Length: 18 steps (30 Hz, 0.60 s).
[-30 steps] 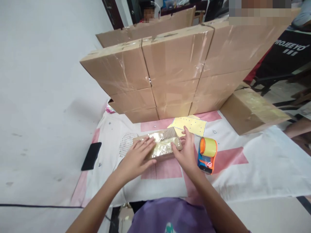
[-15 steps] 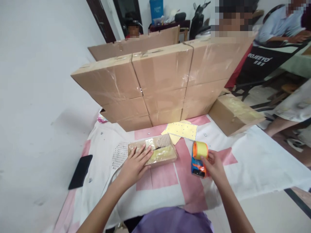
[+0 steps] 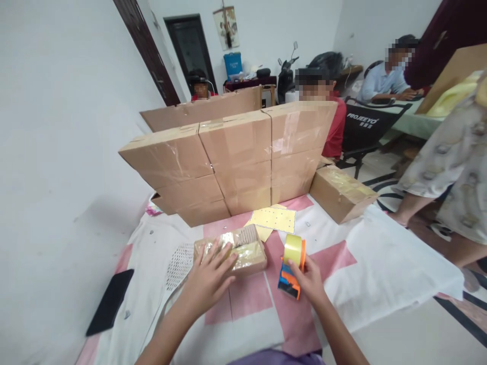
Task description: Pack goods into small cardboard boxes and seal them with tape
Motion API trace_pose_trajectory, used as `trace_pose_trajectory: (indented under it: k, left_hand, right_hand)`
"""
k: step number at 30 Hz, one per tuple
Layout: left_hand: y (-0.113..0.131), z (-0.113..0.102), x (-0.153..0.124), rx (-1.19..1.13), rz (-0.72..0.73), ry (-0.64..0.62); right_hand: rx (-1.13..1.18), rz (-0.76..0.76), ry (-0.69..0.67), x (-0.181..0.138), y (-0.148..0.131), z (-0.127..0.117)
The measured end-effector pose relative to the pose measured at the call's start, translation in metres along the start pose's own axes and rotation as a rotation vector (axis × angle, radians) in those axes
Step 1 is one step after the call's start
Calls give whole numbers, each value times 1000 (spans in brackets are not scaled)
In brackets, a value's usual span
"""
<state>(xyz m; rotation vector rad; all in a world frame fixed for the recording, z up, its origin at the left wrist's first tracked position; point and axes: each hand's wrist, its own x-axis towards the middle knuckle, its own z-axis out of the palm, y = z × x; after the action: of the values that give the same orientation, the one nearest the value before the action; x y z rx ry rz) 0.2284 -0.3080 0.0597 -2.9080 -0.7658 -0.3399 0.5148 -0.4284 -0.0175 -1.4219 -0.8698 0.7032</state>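
Note:
A small cardboard box (image 3: 249, 256) wrapped in shiny tape lies on the table. On its left part rests my left hand (image 3: 211, 268), fingers spread and flat. My right hand (image 3: 309, 279) grips a blue and orange tape dispenser (image 3: 291, 268) that carries a roll of yellowish tape, just right of the box. Thumb and fingers close around the dispenser's side, and some fingers are hidden behind it. Behind the box lie several yellow dotted paper sheets (image 3: 274, 219). Left of the box is a white perforated fly swatter (image 3: 178, 266), its handle partly under my left forearm.
A tall wall of taped cardboard boxes (image 3: 243, 157) stands at the table's back. Another carton (image 3: 340, 192) sits at the back right. A black flat phone-like slab (image 3: 110, 302) lies on the left edge of the tablecloth (image 3: 403, 263). Several people are beyond, one standing at the right.
The camera view has tilted up and shifted, showing more of the room. My right hand has turned the tape dispenser and brought it slightly closer to the box. My left hand stays on the box.

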Motion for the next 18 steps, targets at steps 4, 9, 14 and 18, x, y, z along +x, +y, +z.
trace_pose_trajectory:
  k: [4, 9, 14, 18]
  left_hand:
    - [51, 4, 10, -260, -92, 163]
    - [90, 9, 29, -690, -157, 146]
    - [86, 3, 45, -921, -84, -93]
    - [92, 5, 50, -1001, -134, -145]
  right_hand:
    - [45, -31, 96, -22, -16, 11]
    - [-16, -185, -77, -40, -38, 13]
    - [0, -164, -128, -54, -39, 13]
    - [59, -55, -65, -62, -23, 13]
